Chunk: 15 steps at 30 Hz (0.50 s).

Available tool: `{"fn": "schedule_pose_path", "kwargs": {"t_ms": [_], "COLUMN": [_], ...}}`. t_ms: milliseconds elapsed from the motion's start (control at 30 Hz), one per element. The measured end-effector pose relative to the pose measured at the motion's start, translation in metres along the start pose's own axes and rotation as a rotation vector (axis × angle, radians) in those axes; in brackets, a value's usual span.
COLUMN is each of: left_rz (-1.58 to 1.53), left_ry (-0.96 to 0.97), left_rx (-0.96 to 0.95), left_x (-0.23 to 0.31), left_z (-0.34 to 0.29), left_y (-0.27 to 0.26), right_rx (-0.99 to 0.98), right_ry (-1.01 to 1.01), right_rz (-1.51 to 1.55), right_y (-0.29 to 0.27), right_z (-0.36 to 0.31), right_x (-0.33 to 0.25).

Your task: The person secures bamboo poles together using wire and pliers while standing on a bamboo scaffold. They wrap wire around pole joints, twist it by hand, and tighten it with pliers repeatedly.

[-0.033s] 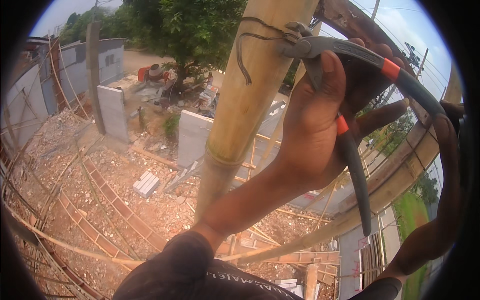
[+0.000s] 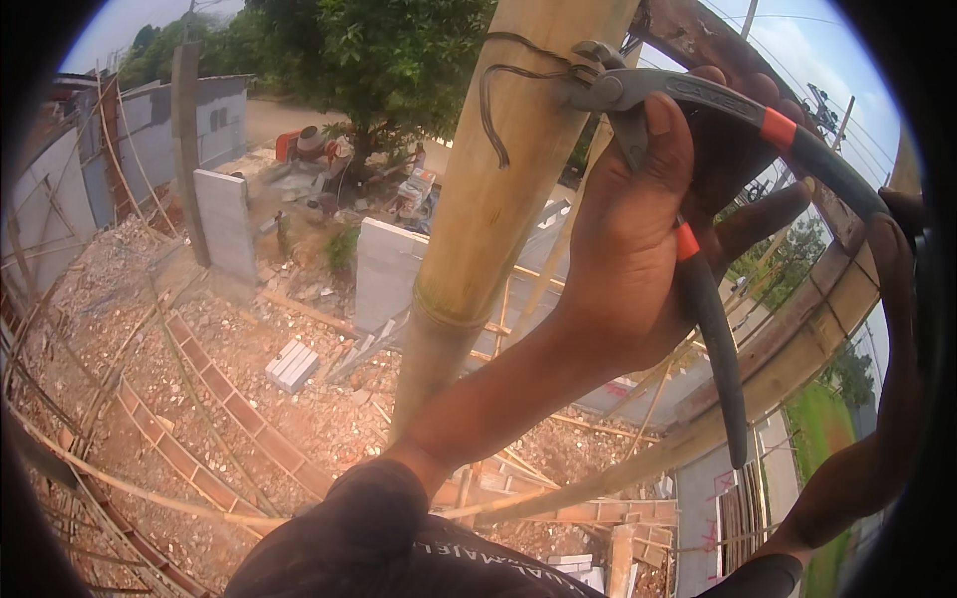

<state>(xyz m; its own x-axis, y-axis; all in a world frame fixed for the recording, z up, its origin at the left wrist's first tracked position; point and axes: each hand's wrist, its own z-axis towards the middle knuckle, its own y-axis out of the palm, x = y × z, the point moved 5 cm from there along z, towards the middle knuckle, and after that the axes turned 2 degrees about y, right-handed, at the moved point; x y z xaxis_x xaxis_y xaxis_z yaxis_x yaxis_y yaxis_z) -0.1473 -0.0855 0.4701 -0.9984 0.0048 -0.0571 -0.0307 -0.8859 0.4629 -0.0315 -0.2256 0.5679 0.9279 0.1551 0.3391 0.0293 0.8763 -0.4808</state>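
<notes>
Pincers (image 2: 638, 92) with black-and-orange handles have their jaws at a dark tie wire (image 2: 490, 105) beside an upright bamboo pole (image 2: 538, 100). The wire bends across the pole, and its loose end hangs down in a hook. My left hand (image 2: 633, 234) grips the pincers below the head, thumb pressed against the metal and fingers partly hidden behind; one finger sticks out to the right. At the right rim, in shadow, my right hand (image 2: 890, 239) is closed around the end of the upper handle. The lower handle hangs free, so the pincers stand spread.
A long bamboo pole (image 2: 778, 384) curves across the right, by a dark rusty beam (image 2: 703, 40). Far below lies rubble ground (image 2: 229, 299) with ladder-like frames (image 2: 234, 394), grey wall panels (image 2: 384, 269), stacked blocks (image 2: 292, 366) and an orange mixer (image 2: 289, 148).
The view has shifted very slightly. Both hands keep their hold on the pincers, and the jaws stay at the wire.
</notes>
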Motion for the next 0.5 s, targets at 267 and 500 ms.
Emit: {"fn": "schedule_pose_path", "kwargs": {"t_ms": [267, 500], "left_rz": [-0.318, -0.391], "left_ry": [0.012, 0.030], "left_rx": [0.007, -0.024], "left_x": [-0.012, -0.010], "left_z": [0.019, 0.031], "left_y": [0.012, 0.020], "right_rx": [-0.074, -0.115], "right_ry": [0.051, 0.059], "right_rz": [-0.068, -0.057], "right_y": [-0.011, -0.012], "right_z": [0.007, 0.020], "right_x": [-0.005, -0.014]}}
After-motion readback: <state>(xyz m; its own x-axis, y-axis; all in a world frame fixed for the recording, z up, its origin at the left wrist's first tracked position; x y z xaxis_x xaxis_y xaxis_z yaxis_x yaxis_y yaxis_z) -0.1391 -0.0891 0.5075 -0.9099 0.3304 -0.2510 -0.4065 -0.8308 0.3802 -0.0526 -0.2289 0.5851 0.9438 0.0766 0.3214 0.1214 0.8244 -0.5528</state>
